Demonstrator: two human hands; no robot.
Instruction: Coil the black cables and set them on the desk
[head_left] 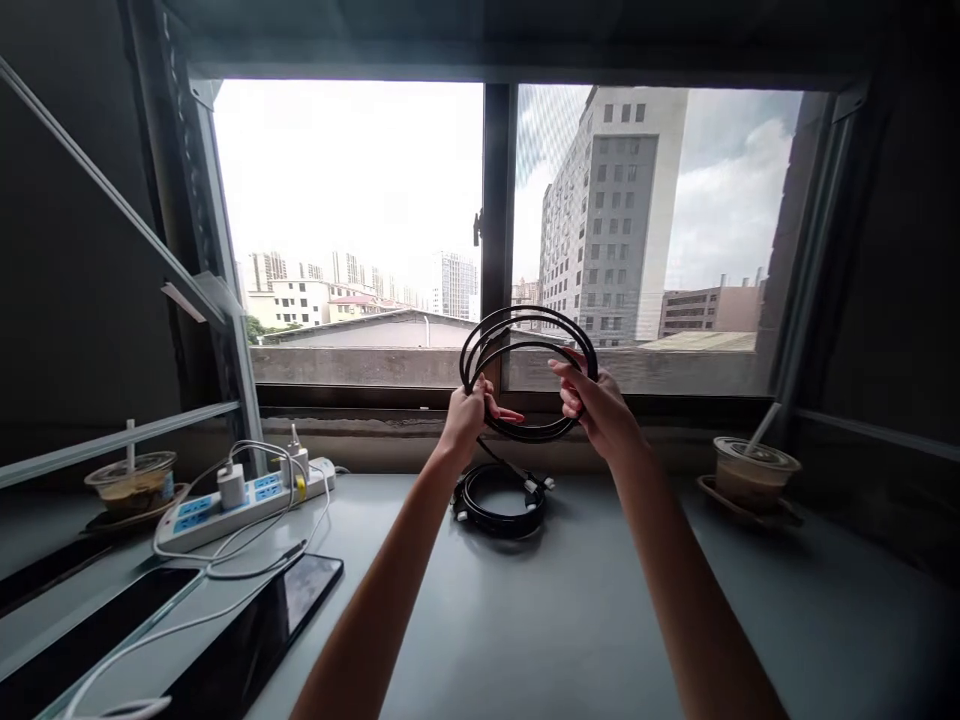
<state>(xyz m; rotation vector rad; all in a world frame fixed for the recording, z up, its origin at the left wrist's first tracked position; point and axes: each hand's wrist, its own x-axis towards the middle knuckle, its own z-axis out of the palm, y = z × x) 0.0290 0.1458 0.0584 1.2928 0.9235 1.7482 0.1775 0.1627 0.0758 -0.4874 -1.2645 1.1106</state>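
Note:
I hold a black cable coil (525, 335) up in front of the window, wound into a loose ring. My left hand (469, 412) grips the ring's left side with its fingers closed round the strands. My right hand (592, 400) pinches the right side of the same ring. A loose end hangs from the ring down toward the grey table (540, 620). Below my hands a second coiled black cable (499, 500) with pale connectors lies flat on the table.
A white power strip (247, 500) with plugged chargers and white cords sits at left, beside two dark phones (247, 640). A plastic drink cup (135, 482) stands far left, another cup with a straw (752, 472) on a saucer at right. The window frame (496, 240) is behind.

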